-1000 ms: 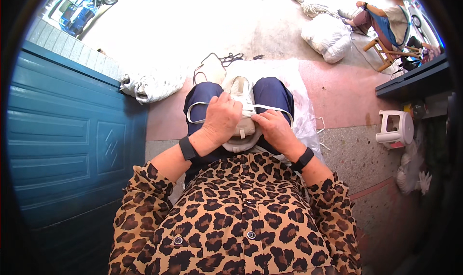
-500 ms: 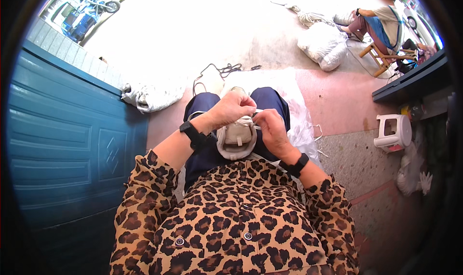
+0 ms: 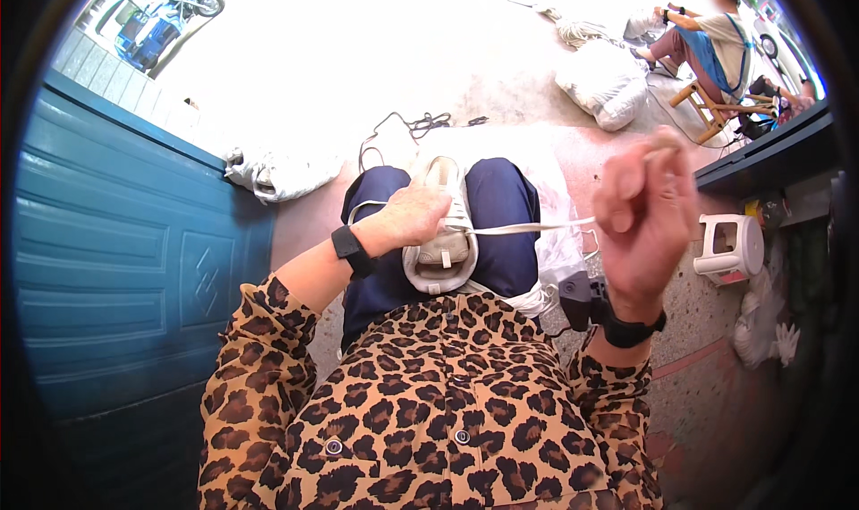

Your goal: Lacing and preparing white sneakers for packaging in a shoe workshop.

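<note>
A light beige lace-up shoe (image 3: 458,273) rests on my lap between my dark-trousered knees, its opening toward me and its toe pointing away. My left hand (image 3: 413,215) is closed over the lacing area, its fingertips partly hidden. Out to the right, my raised right hand (image 3: 646,215) is closed on the white shoelace (image 3: 528,229), which runs taut from the shoe. Another lace length loops beside my left wrist. More white laces (image 3: 535,301) lie bunched near my right thigh.
A blue panelled door (image 3: 134,259) stands on the left, with a white bundle (image 3: 286,177) beyond it. Ahead lies a dark cable (image 3: 420,125). A white sack (image 3: 601,88) and a seated person (image 3: 716,49) are far right. Nearer stands a white plastic stool (image 3: 729,249).
My right hand has swung right and up from the shoe, drawing the lace out straight. My left hand has shifted slightly left and down onto the shoe.
</note>
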Demonstrator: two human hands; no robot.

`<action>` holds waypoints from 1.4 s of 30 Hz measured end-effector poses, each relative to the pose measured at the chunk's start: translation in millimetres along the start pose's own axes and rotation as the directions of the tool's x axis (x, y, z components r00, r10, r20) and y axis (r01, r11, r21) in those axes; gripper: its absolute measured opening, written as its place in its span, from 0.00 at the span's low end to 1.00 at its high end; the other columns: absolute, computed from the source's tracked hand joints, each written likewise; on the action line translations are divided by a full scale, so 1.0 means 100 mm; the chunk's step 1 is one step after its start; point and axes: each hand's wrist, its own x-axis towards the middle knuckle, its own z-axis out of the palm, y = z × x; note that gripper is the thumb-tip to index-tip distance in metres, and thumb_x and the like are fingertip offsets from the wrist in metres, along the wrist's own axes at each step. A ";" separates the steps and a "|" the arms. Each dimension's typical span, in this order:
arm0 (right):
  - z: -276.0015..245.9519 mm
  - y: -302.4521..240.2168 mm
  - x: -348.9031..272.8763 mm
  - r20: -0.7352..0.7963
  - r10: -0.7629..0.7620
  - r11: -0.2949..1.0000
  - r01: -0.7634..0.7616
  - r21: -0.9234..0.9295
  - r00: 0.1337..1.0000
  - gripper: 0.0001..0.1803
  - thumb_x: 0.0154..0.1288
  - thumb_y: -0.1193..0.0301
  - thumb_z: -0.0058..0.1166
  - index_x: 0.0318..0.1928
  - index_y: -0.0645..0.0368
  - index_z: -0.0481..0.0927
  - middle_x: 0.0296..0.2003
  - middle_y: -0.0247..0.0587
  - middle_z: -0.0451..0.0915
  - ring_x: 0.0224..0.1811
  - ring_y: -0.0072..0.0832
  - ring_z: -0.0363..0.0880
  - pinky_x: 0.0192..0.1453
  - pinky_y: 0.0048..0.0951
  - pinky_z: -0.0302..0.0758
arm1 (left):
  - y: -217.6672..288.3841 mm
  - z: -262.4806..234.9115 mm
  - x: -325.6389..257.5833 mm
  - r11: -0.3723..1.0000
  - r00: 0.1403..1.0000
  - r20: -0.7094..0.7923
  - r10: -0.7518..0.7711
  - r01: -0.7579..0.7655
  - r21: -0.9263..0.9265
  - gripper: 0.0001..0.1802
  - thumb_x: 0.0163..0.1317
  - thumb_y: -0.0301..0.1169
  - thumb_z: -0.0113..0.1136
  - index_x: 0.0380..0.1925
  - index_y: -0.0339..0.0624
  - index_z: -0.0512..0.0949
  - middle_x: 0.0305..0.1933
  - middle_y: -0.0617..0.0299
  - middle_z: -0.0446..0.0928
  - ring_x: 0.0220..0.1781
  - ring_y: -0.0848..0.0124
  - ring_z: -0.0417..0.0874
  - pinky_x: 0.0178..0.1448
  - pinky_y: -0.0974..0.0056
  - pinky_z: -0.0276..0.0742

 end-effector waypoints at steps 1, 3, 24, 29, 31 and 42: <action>-0.02 0.06 -0.02 -0.034 0.090 0.996 -0.091 -0.025 0.995 0.08 0.71 0.68 0.36 0.42 0.58 0.66 0.22 0.34 0.67 0.15 0.15 0.58 0.16 0.15 0.57 | -0.02 0.00 0.00 1.000 1.000 0.000 0.002 -0.002 0.001 0.08 0.48 0.34 0.58 0.26 0.41 0.76 0.32 0.52 0.76 0.41 0.55 0.73 0.47 0.56 0.67; -0.09 0.20 -0.05 -0.086 0.220 0.973 -0.225 -0.044 0.972 0.07 0.71 0.69 0.35 0.42 0.58 0.66 0.20 0.32 0.65 0.14 0.14 0.55 0.15 0.14 0.54 | -0.04 -0.01 0.01 0.994 0.985 0.139 -0.107 0.103 0.035 0.07 0.48 0.32 0.57 0.25 0.41 0.75 0.30 0.52 0.75 0.40 0.54 0.73 0.44 0.56 0.69; -0.19 1.78 -0.84 -0.096 0.787 0.417 -0.640 -0.645 0.609 0.17 0.61 0.74 0.38 0.47 0.69 0.73 0.16 0.43 0.74 0.17 0.27 0.76 0.22 0.30 0.73 | -0.10 0.05 -0.81 0.857 0.952 -0.281 0.121 0.043 0.514 0.10 0.48 0.26 0.51 0.32 0.37 0.73 0.17 0.62 0.68 0.24 0.68 0.72 0.26 0.65 0.68; -0.09 1.96 -0.87 0.040 0.561 0.131 -0.041 -0.991 0.827 0.05 0.56 0.75 0.43 0.32 0.65 0.70 0.25 0.56 0.78 0.27 0.47 0.80 0.32 0.42 0.75 | 0.02 0.22 -0.78 0.918 0.897 -0.438 -0.065 0.226 0.327 0.10 0.50 0.25 0.53 0.34 0.38 0.73 0.16 0.58 0.71 0.23 0.63 0.76 0.26 0.63 0.71; -0.07 1.95 -0.87 0.063 0.615 0.075 0.021 -0.997 0.786 0.06 0.56 0.75 0.44 0.32 0.66 0.69 0.25 0.57 0.77 0.28 0.47 0.80 0.32 0.42 0.75 | 0.07 0.24 -0.76 0.915 0.857 -0.492 -0.152 0.310 0.258 0.08 0.52 0.26 0.53 0.33 0.40 0.73 0.15 0.56 0.71 0.20 0.61 0.77 0.24 0.60 0.72; -0.30 1.74 -0.43 0.483 0.820 0.339 0.420 -0.842 0.307 0.14 0.52 0.70 0.49 0.32 0.72 0.72 0.28 0.64 0.77 0.27 0.51 0.78 0.29 0.42 0.74 | 0.22 0.21 -0.68 0.888 0.727 -0.551 -0.409 0.457 -0.056 0.08 0.56 0.26 0.49 0.36 0.40 0.69 0.18 0.48 0.74 0.22 0.52 0.78 0.27 0.53 0.73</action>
